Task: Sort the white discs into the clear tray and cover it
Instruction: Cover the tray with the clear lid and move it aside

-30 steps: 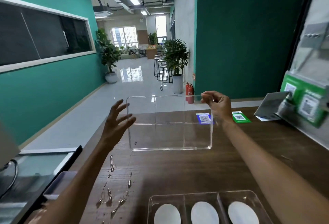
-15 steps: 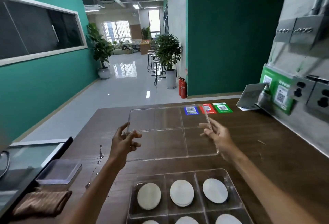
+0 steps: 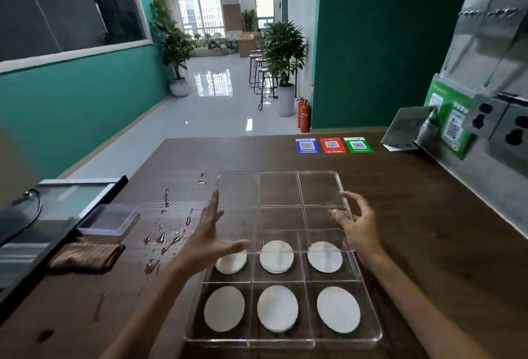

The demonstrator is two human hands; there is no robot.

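Six white discs point(image 3: 277, 256) lie in the clear tray point(image 3: 371, 333) on the surface point(image 3: 428, 230). Both hands hold the lid point(image 3: 278, 190) by its sides, left hand point(image 3: 210, 240) flat, right hand point(image 3: 358, 223) in a pinching grip, to cover it.

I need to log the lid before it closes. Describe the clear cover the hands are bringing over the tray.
The clear cover is a transparent rigid-looking sheet with rounded corners and faint grid lines. It is tilted, its near edge over the clear tray's far row of white discs. The left hand flanks its left edge with straight fingers; the right hand curls at its right edge.
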